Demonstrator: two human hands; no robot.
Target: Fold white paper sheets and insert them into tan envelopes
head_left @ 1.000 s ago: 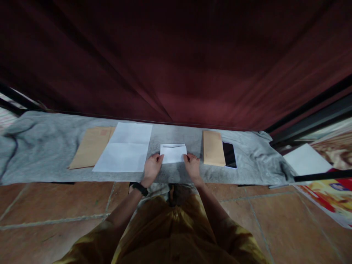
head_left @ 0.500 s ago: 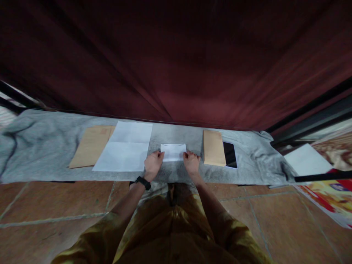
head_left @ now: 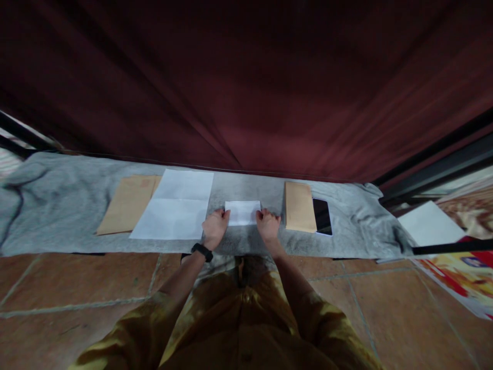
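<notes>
A small white envelope lies on the grey cloth straight in front of me. My left hand, with a black watch at the wrist, pinches its near left corner with curled fingers. My right hand pinches the near right corner the same way. The flap side of the envelope now looks flat.
A large creased white sheet lies left of the envelope, overlapping a brown envelope. To the right are a narrow brown envelope and a dark phone. A dark red curtain hangs behind. Another white sheet sits far right.
The envelope's open flap has been folded down flat and the envelope looks shorter. Both hands have shifted slightly away from me, still gripping its near corners.
</notes>
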